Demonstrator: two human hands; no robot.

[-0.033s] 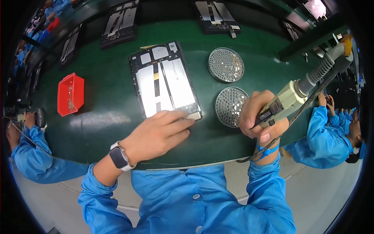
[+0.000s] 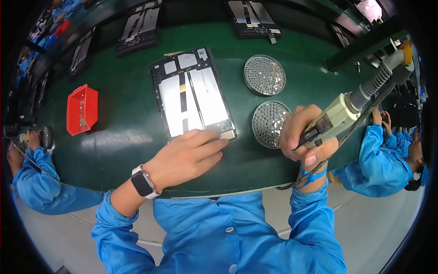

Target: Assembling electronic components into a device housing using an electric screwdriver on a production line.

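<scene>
An opened tablet (image 2: 194,98) lies back-up on the green table (image 2: 123,141), showing silver battery cells and a dark frame. My left hand (image 2: 185,157), with a smartwatch on its wrist, lies flat with its fingertips on the tablet's near edge. My right hand (image 2: 303,137) is closed around a beige electric screwdriver (image 2: 337,116), whose grey hose runs up to the right. The hand hovers at the right rim of the nearer round screw tray (image 2: 269,123); the tool's tip is hidden behind my fingers.
A second round screw tray (image 2: 264,75) sits farther back. A red bin (image 2: 82,108) stands at the left. More opened devices (image 2: 139,29) lie along the far edge. Co-workers in blue sleeves sit at the left (image 2: 32,173) and the right (image 2: 388,160).
</scene>
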